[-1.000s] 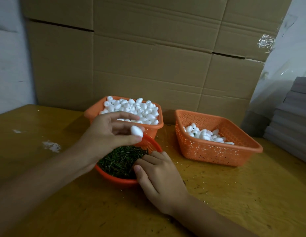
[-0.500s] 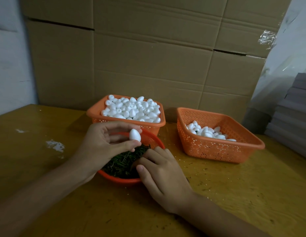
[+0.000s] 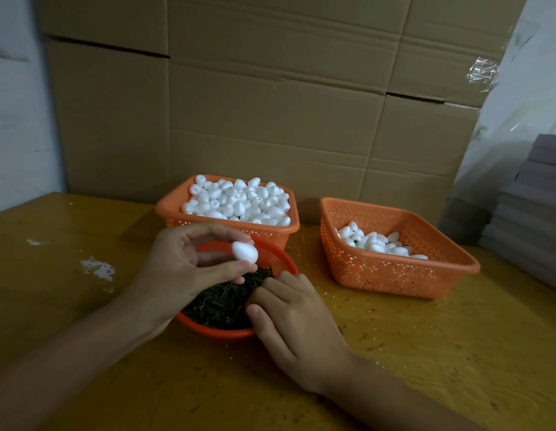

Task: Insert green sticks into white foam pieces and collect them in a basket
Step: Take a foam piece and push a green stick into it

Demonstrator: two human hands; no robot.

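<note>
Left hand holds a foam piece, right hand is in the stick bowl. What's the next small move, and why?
Probably pinch one stick from the green sticks with the right hand and lift it toward the foam piece: the left hand holds it ready above the bowl.

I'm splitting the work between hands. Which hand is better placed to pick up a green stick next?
Right. The right hand has its fingertips down among the green sticks in the round basket, while the left hand is busy pinching a foam piece above it.
</note>
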